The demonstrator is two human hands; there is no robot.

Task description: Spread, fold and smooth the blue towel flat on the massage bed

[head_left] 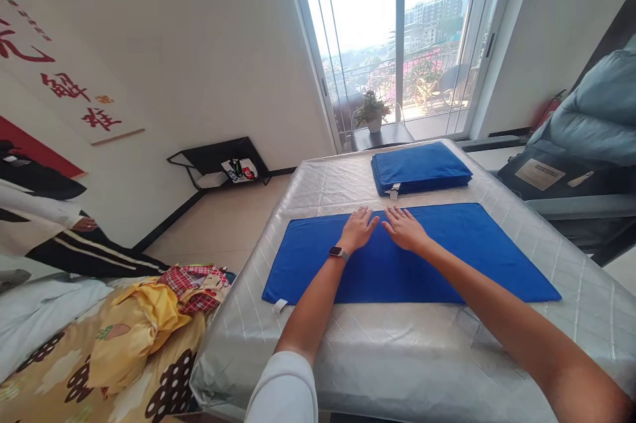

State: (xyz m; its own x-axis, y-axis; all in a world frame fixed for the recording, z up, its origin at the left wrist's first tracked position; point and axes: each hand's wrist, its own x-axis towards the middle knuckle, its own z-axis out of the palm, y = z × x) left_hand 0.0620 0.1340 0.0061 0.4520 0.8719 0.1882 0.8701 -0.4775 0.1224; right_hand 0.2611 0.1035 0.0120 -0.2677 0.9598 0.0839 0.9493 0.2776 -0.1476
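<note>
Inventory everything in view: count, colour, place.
Quilted surface: one, silver, centre
Spread cloth: one, blue, on it
Cloth stack: one, blue, beyond spread cloth
Sliding door: one, pale, far side
Potted plant: one, green, by door
Low rack: one, black, back left
Armchair: one, grey, right
Crumpled cloth: one, yellow, lower left
Scroll: one, white, upper left
Other person: one, dark trousers, left
Watch: one, dark, left wrist
Left hand: one, bare, on spread cloth
Right hand: one, bare, on spread cloth

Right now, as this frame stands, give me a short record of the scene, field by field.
Left hand: open, palm down on blue cloth; watch on wrist
Right hand: open, palm down on same cloth
Cloth: lying flat on silver cover
Beyond it: stack of blue cloths
By window: potted plant
</note>
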